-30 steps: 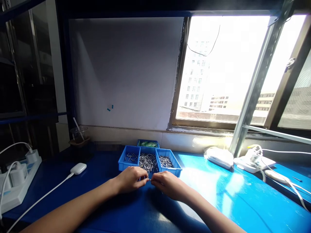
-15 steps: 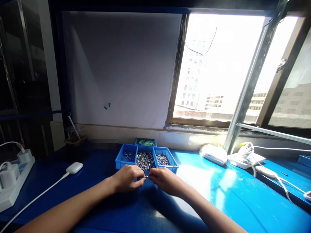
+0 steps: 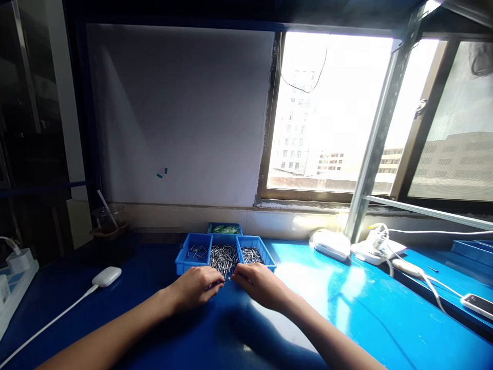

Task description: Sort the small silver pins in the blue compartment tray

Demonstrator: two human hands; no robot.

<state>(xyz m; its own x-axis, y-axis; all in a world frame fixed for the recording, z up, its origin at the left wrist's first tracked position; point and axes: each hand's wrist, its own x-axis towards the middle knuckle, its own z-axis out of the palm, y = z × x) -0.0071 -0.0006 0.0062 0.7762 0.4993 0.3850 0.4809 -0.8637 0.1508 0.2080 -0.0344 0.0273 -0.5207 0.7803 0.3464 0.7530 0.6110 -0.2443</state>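
Observation:
My left hand (image 3: 198,287) and my right hand (image 3: 259,283) face each other just in front of the blue bins, fingertips a small gap apart. Each pinches at a small metal piece (image 3: 227,279) between them; whether it is one part or two is too small to tell. Behind the hands, the middle bin holds a heap of thin metal pins (image 3: 223,257). Only a few pins lie in the left blue bin (image 3: 194,264), while the right blue bin (image 3: 268,259) has a pile of them. My right fingers partly cover the front of the bins.
Behind stands a blue bin with green packets (image 3: 224,229). A white case (image 3: 107,276) with a cable and a power strip (image 3: 15,290) lie left, near a cup (image 3: 110,220). Adapters (image 3: 377,249), cables and a phone (image 3: 477,304) are at right.
The view has shifted slightly to the right, so the bins and hands appear further left. Both hands stay pinched in front of the bins, with a slightly wider gap between the fingertips.

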